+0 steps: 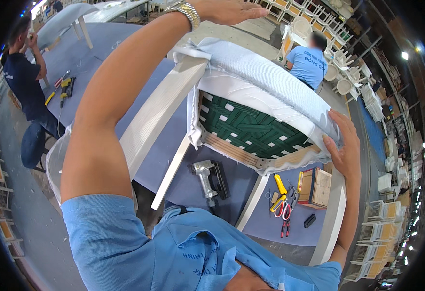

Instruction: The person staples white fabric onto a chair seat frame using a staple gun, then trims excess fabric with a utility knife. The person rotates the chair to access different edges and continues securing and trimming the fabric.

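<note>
Four pale wooden legs (331, 218) are jutting from the upholstered chair (236, 150), which is tilting over the near edge of the worktop (266, 223), underside and green webbing (253, 126) facing the camera. Along its far side a blue-grey fabric cover (270, 70) is wrapping the padding, while white lining (244, 92) is puckering inside it.

The right hand (346, 143) is grasping the right corner of the cover, thumb on the near face and fingers curling round the edge. The left hand (234, 12) is stretching flat beyond the left corner, fingers extended and gripping nothing visible; whether its palm is brushing anything I cannot tell.

Judging by this, good handling of the cover means the right hand is anchoring its corner firmly without dragging the cloth askew, while the left is smoothing with an open palm from the middle outward. The left corner, where cloth is bunching, probably needs the most care: tension should be running evenly, with folds lying flat. The wristwatch (189, 13) could be snagging cloth, so the wrist is best staying lifted.

Toward the worktop's near edge a pneumatic staple gun (205, 179) is lying within reach; scissors (283, 209) are resting near the right corner.
</note>
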The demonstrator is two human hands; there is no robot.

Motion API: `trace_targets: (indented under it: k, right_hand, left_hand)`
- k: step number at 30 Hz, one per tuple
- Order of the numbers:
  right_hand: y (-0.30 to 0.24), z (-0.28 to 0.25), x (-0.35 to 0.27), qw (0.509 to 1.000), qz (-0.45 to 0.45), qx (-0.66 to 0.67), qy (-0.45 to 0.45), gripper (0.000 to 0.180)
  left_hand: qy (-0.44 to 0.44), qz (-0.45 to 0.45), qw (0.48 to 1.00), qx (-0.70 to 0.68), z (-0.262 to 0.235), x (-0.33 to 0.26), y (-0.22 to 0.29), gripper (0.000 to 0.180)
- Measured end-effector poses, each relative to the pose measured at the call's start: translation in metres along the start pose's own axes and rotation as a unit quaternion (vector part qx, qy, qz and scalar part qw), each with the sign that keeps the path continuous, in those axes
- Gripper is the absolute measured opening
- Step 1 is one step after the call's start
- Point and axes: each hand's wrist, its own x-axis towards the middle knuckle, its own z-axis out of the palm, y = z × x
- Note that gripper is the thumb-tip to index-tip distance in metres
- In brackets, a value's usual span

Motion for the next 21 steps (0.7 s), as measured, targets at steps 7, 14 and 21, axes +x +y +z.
trace_targets:
  k: [7, 14, 21]
  right_hand:
    - [0.007, -0.001, -0.005, 1.0, 0.008, -0.01, 0.001, 0.052]
    - [0.03, 0.003, -0.011, 1.0, -0.016, -0.013, -0.011, 0.052]
    - [0.044, 0.01, -0.023, 0.996, -0.011, -0.023, -0.083, 0.059]
  left_hand:
    - [-0.106, -0.136, 0.98, 0.098, 0.048, -0.008, 0.001, 0.07]
    - [-0.116, -0.205, 0.968, 0.083, 0.061, -0.009, 0.009, 0.063]
    - [-0.096, 0.047, 0.99, 0.093, 0.05, -0.037, -0.013, 0.051]
